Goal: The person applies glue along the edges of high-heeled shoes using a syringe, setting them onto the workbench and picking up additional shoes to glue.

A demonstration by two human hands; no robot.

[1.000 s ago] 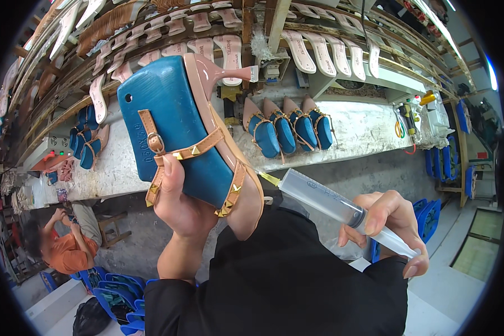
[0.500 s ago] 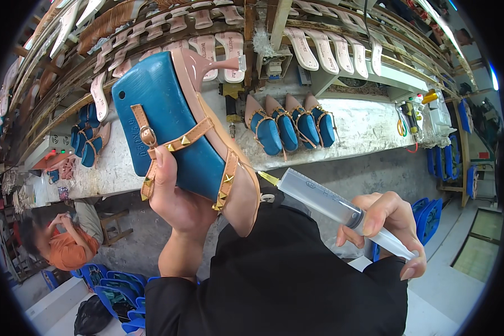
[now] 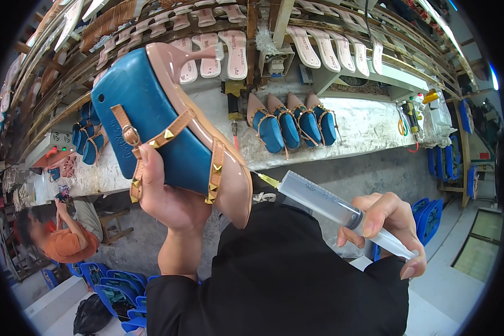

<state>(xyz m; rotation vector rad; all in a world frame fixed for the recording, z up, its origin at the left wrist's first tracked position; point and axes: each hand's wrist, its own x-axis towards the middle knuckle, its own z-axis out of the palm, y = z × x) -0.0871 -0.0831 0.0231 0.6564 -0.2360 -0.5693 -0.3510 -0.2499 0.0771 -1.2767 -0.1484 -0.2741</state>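
Note:
A pink heeled shoe (image 3: 236, 185) with tan, gold-studded straps is tilted on its side in front of me, with a blue shoe last (image 3: 151, 101) inside it. My left hand (image 3: 171, 196) grips it from below, thumb on the buckle strap. Its heel points toward the upper right. My right hand (image 3: 383, 227) is closed round a clear plastic syringe (image 3: 319, 197), fingers on the barrel's end and the plunger. The syringe's yellow needle hub (image 3: 269, 180) faces the shoe, and the thin needle tip lies close to the sole edge; whether it touches I cannot tell.
Across the white-covered bench (image 3: 353, 131) stand several pink shoes on blue lasts (image 3: 288, 126). Racks behind hold rows of pale insoles (image 3: 235, 55). A person in an orange top (image 3: 67, 246) sits at the left. Blue bins (image 3: 120, 291) stand below, and another stack (image 3: 428, 221) at right.
My left hand has shifted the shoe left and turned it slightly, so the heel sits farther left. The syringe in my right hand has hardly moved. The seated person's posture has changed.

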